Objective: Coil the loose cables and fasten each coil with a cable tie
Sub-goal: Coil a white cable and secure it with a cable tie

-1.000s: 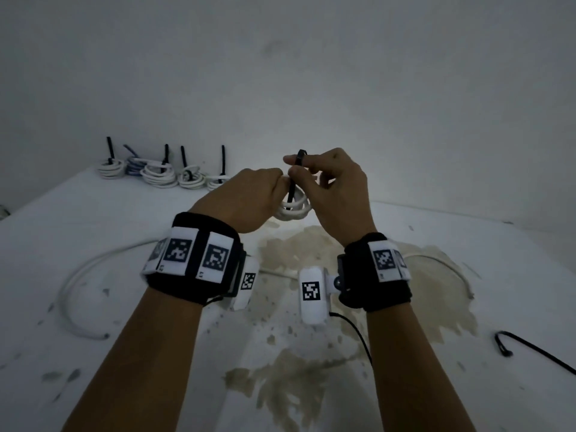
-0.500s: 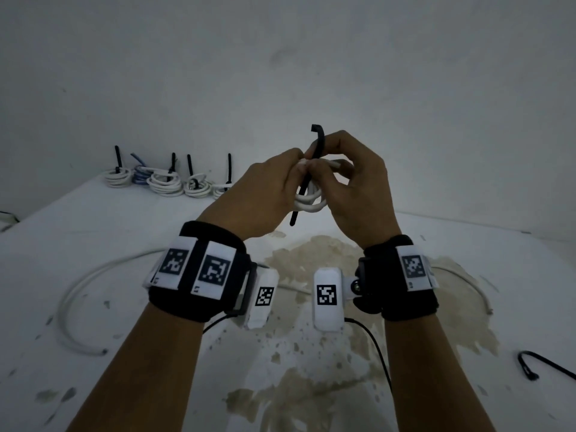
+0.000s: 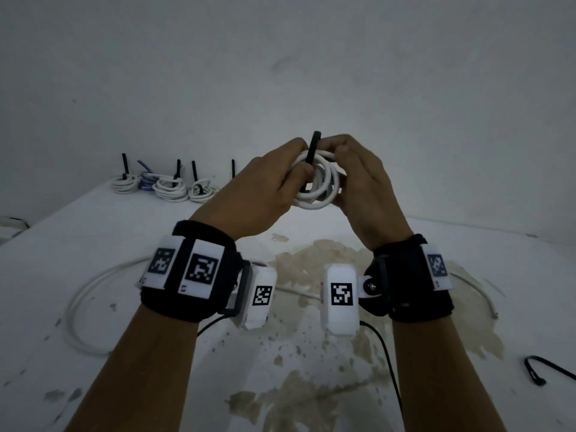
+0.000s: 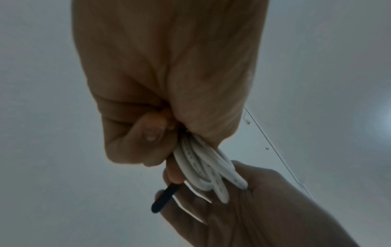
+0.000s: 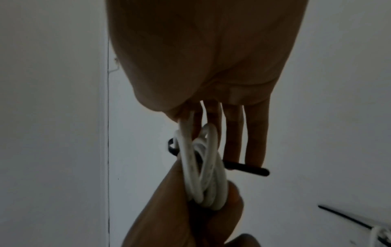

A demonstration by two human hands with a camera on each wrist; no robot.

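Both hands hold a small white cable coil (image 3: 321, 190) up above the table. My left hand (image 3: 274, 182) grips the coil's left side, fingers curled round the strands (image 4: 201, 165). My right hand (image 3: 358, 179) pinches the coil's top between thumb and forefinger, with the other fingers (image 5: 256, 142) stretched out behind it. A black cable tie (image 3: 311, 154) stands upright across the coil, its bent top above the fingers. The tie (image 5: 245, 168) passes through the coil (image 5: 203, 167), one end free to the right. Its free end (image 4: 165, 198) shows below my left fingers.
Several tied coils (image 3: 168, 185) with upright black ties sit at the table's back left by the wall. A loose white cable (image 3: 84, 307) curves over the left of the stained table (image 3: 93, 229). Another black tie (image 3: 536, 372) lies at the right.
Both hands have lifted the coil higher and closer together. The coil has turned so its rings face me, and the tie now stands straight across it.
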